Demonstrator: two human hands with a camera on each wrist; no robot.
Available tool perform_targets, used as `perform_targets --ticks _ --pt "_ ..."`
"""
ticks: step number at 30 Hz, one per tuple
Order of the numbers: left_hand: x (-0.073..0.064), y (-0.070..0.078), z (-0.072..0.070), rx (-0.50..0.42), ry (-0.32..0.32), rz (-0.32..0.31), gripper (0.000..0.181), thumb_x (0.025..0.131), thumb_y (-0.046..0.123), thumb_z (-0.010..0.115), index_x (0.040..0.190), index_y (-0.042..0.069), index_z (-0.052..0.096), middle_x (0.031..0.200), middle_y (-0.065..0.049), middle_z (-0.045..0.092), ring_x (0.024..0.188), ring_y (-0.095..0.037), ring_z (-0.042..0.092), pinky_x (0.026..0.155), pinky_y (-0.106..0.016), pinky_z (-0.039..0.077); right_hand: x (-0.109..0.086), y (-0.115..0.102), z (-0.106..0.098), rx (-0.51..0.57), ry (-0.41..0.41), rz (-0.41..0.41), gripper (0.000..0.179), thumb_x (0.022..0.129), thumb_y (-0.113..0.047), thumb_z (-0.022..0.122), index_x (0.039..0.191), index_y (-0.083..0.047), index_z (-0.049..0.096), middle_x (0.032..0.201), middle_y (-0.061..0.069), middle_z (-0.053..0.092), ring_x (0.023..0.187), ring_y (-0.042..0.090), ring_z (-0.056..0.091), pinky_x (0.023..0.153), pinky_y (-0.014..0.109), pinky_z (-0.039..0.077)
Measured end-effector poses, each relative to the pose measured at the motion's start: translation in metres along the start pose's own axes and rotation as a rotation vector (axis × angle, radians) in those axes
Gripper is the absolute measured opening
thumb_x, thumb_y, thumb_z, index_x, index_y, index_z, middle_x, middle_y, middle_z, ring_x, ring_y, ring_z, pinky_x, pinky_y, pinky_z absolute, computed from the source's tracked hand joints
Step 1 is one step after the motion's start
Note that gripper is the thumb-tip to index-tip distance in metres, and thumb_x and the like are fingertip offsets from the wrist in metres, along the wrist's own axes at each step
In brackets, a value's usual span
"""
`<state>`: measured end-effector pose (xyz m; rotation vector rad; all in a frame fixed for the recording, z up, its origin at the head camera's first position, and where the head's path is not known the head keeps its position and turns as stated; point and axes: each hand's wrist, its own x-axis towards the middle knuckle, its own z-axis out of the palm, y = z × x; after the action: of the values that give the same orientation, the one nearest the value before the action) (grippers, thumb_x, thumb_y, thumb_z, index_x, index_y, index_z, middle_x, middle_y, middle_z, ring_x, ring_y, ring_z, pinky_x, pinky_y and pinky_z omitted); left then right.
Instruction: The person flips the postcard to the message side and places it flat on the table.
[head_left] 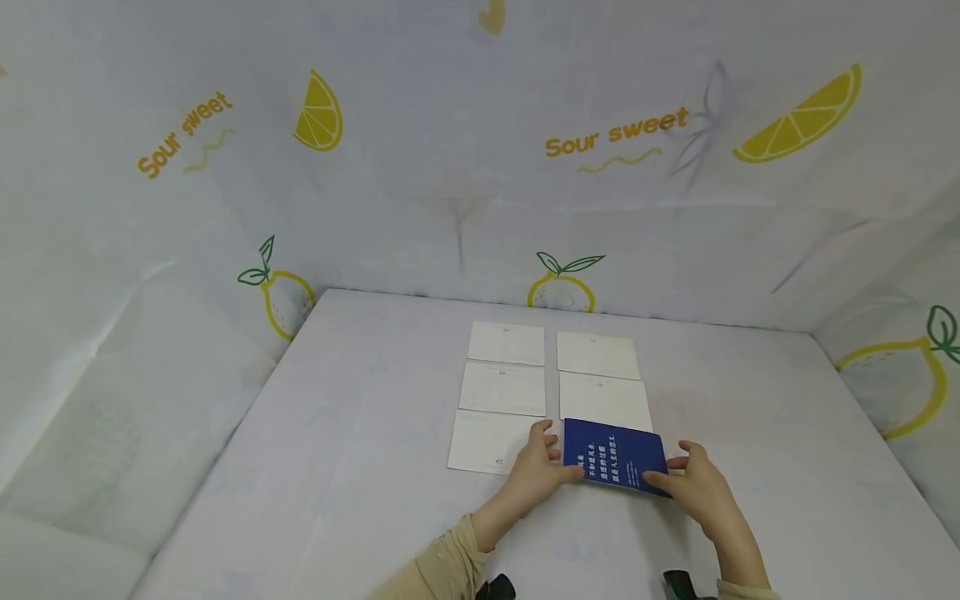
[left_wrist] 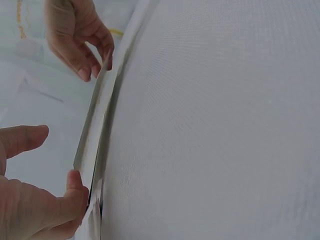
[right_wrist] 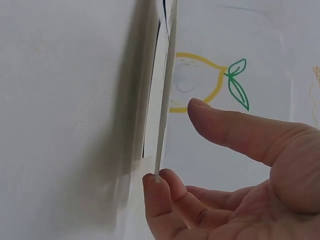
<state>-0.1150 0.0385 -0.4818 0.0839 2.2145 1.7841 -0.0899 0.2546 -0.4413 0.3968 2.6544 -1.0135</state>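
A blue postcard (head_left: 615,454) with white lettering lies at the near end of the right column of white postcards, its face up. At its lower left corner, my left hand (head_left: 536,467) pinches the edge, thumb on top and index finger raised away. My right hand (head_left: 697,487) pinches the opposite corner between thumb and fingers. In the right wrist view the card's thin edge (right_wrist: 162,135) sits between the fingertips (right_wrist: 156,195), a little above the table. The left wrist view shows the card edge-on (left_wrist: 95,115). What lies beneath it is mostly hidden.
White postcards lie in two columns: a far left one (head_left: 506,343), a middle left one (head_left: 501,389), a near left one (head_left: 483,442), a far right one (head_left: 597,356) and a middle right one (head_left: 605,398). A white table (head_left: 360,442) meets lemon-printed sheeting (head_left: 420,242) behind.
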Motion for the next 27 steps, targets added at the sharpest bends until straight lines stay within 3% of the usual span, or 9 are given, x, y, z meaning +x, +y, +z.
perform_targets --ticks 7,14,27 --pt "0.006 -0.005 -0.001 -0.006 0.042 0.023 0.073 0.071 0.003 0.073 0.135 -0.001 0.037 0.118 -0.020 0.058 0.101 -0.024 0.059 0.083 -0.035 0.051 -0.001 -0.003 -0.001 0.050 0.034 -0.001 0.085 0.084 -0.019 0.063 0.139 0.018 0.010 0.126 0.039 0.041 0.113 0.051 0.048 0.081 0.049 0.049" --pt "0.007 -0.006 -0.003 -0.002 0.100 0.081 0.070 0.066 -0.008 0.070 0.129 -0.003 0.042 0.108 -0.015 0.062 0.083 -0.011 0.054 0.068 -0.020 0.047 -0.003 -0.007 0.000 0.073 0.053 -0.002 0.084 0.083 -0.014 0.064 0.140 0.016 0.009 0.125 0.037 0.041 0.116 0.051 0.046 0.084 0.051 0.048" --pt "0.011 -0.006 -0.001 0.048 0.130 0.104 0.066 0.062 -0.008 0.065 0.126 -0.001 0.047 0.101 -0.010 0.062 0.080 -0.009 0.048 0.067 -0.019 0.040 -0.004 -0.007 0.002 0.076 0.126 -0.063 0.091 0.080 -0.002 0.063 0.141 0.016 -0.002 0.117 0.035 0.047 0.102 0.045 0.055 0.071 0.041 0.052"
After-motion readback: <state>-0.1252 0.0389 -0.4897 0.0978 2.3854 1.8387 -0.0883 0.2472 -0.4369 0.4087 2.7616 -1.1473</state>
